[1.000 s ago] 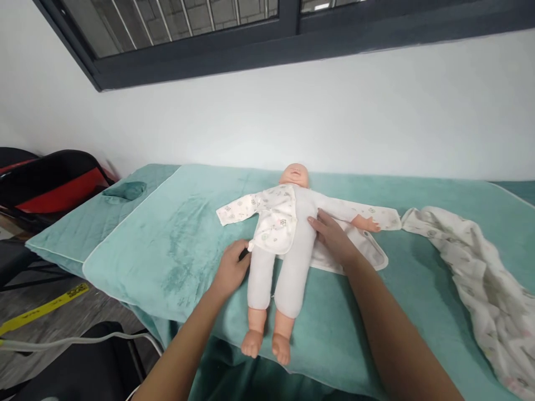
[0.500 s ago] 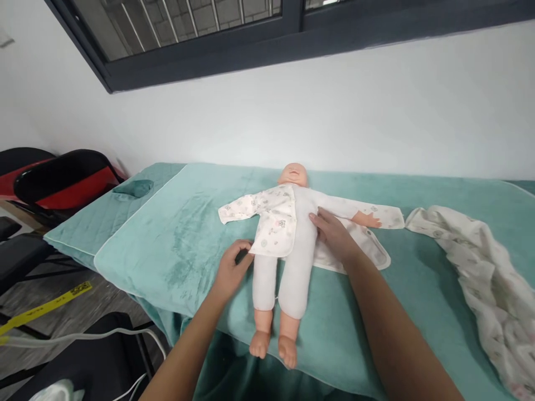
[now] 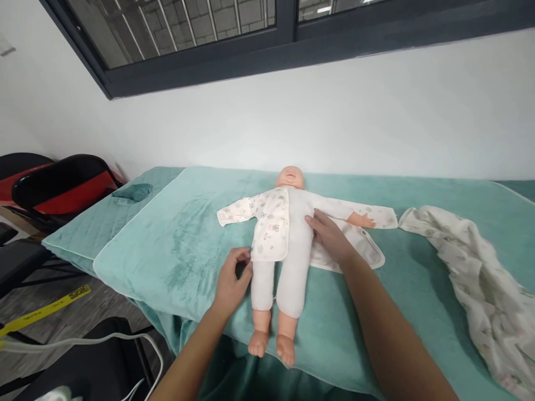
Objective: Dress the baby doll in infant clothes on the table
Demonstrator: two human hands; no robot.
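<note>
A baby doll (image 3: 296, 223) with a white cloth body lies on its back, head toward the wall. A white printed baby shirt (image 3: 270, 231) covers one half of its chest. The shirt's other sleeve (image 3: 384, 216) lies around the opposite arm, and that front panel (image 3: 361, 245) is spread out beside the body. My left hand (image 3: 234, 278) is closed at the shirt's lower outer corner, thumb and fingertips together at the hem. Against the doll's bare side rests my right hand (image 3: 328, 236), fingers stretched out, partly over the opened panel.
A crumpled white printed garment (image 3: 472, 267) lies to the right on the green bed cover (image 3: 175, 239). The bed has a face hole (image 3: 134, 192) at its left end. Black and red chairs (image 3: 67, 189) stand at left, with a cable (image 3: 104, 337) below. A wall and window frame are behind.
The shirt's front panel now lies flatter and straighter over the doll's side, its lower corner no longer pulled outward. My hands have barely moved, and the view has shifted slightly.
</note>
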